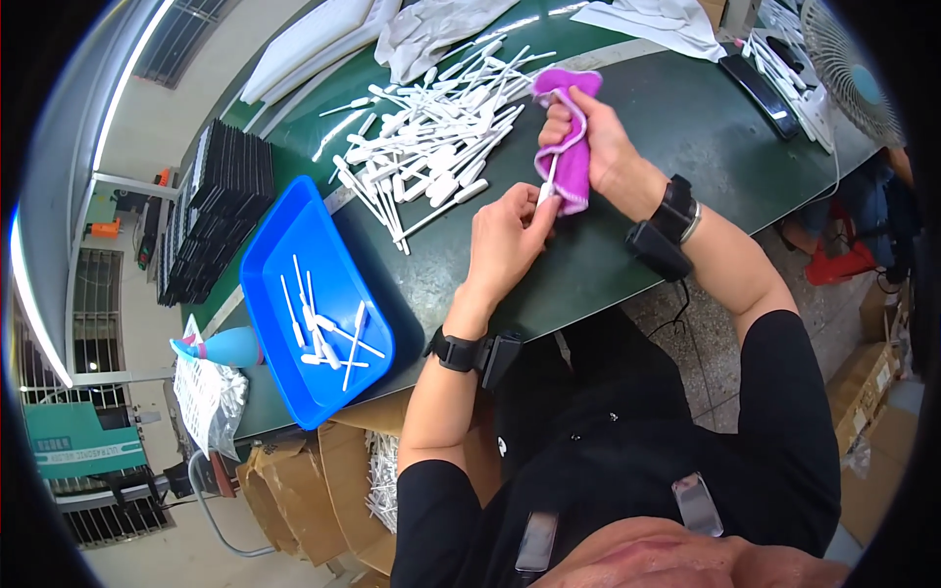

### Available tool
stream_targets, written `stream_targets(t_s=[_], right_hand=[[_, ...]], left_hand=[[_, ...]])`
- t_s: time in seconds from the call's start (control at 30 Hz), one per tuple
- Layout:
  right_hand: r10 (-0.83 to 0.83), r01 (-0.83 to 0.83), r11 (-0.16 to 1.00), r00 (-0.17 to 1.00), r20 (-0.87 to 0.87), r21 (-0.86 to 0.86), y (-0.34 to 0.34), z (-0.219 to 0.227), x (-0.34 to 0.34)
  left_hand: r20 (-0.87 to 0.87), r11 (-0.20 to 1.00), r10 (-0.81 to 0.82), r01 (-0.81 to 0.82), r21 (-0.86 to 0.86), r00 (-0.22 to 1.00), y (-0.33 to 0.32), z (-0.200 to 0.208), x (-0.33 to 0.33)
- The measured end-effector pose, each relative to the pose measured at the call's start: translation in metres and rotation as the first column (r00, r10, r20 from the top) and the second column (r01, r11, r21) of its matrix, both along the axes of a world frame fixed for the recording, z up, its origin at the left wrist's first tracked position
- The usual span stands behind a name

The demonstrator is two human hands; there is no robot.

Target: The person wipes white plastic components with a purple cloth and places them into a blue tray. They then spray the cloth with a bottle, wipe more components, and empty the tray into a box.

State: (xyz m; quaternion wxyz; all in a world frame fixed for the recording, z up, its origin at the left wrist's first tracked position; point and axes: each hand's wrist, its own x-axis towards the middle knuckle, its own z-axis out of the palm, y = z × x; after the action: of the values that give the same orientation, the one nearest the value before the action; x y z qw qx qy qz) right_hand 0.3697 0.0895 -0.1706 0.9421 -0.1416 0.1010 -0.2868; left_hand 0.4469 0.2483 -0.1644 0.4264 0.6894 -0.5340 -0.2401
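My right hand (610,147) grips a purple cloth (576,174) with a pale edge, bunched in its fingers. One slim white plastic stick (548,186) runs into the cloth's fold, its thicker end pinched between the fingers of my left hand (502,240). Both hands are just above the near edge of the dark green table (676,147). Beyond my left hand lies a loose pile of similar white sticks (446,137), each with a thick end. To the left, a blue tray (270,314) holds several such sticks (319,338).
Black stacked trays (211,216) stand at the left, near a light-blue spray bottle (227,347) and a plastic bag (208,392). A black phone (760,93) and a fan (855,73) are at the right. Below the table sits an open cardboard box (343,480).
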Motion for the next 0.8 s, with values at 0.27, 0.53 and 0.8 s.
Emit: stream_targets(t_s=[0.27, 0.53, 0.8], right_hand=[[0.130, -0.229, 0.834, 0.966, -0.225, -0.502, 0.043, 0.019, -0.001], [0.199, -0.434, 0.406, 0.901, -0.386, -0.804, 0.041, 0.020, -0.009], [0.304, -0.731, 0.105, 0.670, -0.678, -0.675, 0.034, 0.015, -0.006]], left_hand=[[-0.356, 0.951, 0.231, -0.288, -0.114, 0.905, 0.002, 0.009, 0.004], [-0.485, 0.820, 0.245, -0.446, -0.358, 0.839, 0.012, 0.013, 0.031], [-0.794, 0.582, 0.216, -0.728, -0.363, 0.569, 0.037, 0.032, 0.055]])
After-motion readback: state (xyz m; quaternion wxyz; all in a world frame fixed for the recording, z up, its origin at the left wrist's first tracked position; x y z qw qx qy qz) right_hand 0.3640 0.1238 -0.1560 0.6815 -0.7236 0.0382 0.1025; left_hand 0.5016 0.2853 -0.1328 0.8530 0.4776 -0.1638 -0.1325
